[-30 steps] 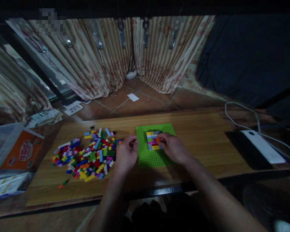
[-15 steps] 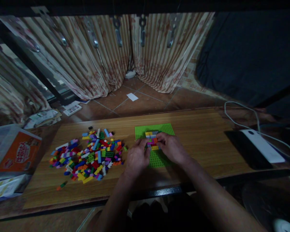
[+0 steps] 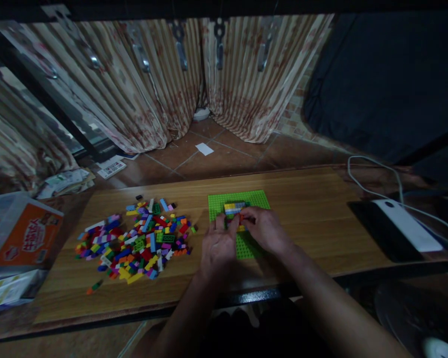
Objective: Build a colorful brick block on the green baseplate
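A green studded baseplate (image 3: pixel 259 198) lies on the wooden board. On it stands a small structure of toy bricks (image 3: pixel 234 208), with yellow, grey and light blue showing at its far side. My left hand (image 3: pixel 218 246) is closed at the structure's left and near side, its thumb and fingers bent over the bricks and hiding much of them. From the right, my right hand (image 3: pixel 265 228) pinches at a small red-orange brick (image 3: pixel 241 217) on the structure, its fingertips close to my left thumb. Whether that brick is fixed to the others cannot be made out.
A wide heap of loose toy bricks (image 3: pixel 134 243) covers the left of the wooden board (image 3: pixel 306 214). Beyond the board's left end stands a clear plastic box (image 3: pixel 26 233) with an orange label. A black and white flat device (image 3: pixel 406 226) and a white cable (image 3: pixel 399 184) lie at the right.
My left hand has shifted slightly right and its thumb now reaches over the brick structure, covering the pink and red bricks seen before. My right hand stays nearly in place.
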Motion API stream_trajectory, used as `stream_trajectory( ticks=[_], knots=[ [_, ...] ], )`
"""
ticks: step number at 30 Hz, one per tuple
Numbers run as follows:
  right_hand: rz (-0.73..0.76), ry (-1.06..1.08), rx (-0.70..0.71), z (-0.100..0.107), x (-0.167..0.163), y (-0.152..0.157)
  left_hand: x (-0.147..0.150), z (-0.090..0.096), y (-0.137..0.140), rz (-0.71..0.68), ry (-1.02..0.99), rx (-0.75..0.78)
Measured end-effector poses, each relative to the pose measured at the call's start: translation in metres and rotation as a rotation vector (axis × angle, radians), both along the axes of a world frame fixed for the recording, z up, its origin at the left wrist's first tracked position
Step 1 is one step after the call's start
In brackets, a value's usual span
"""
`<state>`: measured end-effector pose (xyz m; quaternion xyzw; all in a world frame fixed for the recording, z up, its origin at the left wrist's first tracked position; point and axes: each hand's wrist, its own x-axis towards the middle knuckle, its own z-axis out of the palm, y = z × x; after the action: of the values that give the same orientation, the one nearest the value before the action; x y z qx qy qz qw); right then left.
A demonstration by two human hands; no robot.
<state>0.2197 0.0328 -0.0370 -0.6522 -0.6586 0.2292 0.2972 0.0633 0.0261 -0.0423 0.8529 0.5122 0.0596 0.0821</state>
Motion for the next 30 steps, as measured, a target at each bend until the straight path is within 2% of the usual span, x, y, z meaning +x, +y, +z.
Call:
stream_trajectory(
  ticks=[7, 19, 25, 30],
  knots=[
    [-0.017, -0.138, 0.082, 0.000, -0.003, -0.004, 0.007, 0.001, -0.004, 0.058, 0.038, 0.019],
    [-0.035, -0.125, 0.086, -0.008, -0.003, -0.005, 0.021, 0.015, -0.010, 0.106, 0.082, 0.002],
    [-0.056, -0.065, 0.093, -0.002, 0.000, -0.004, 0.018, 0.006, -0.013, 0.113, 0.030, -0.001],
    [-0.270, 0.074, 0.221, 0.013, 0.013, 0.000, 0.002, 0.000, -0.008, 0.112, -0.177, -0.015]
  ],
)
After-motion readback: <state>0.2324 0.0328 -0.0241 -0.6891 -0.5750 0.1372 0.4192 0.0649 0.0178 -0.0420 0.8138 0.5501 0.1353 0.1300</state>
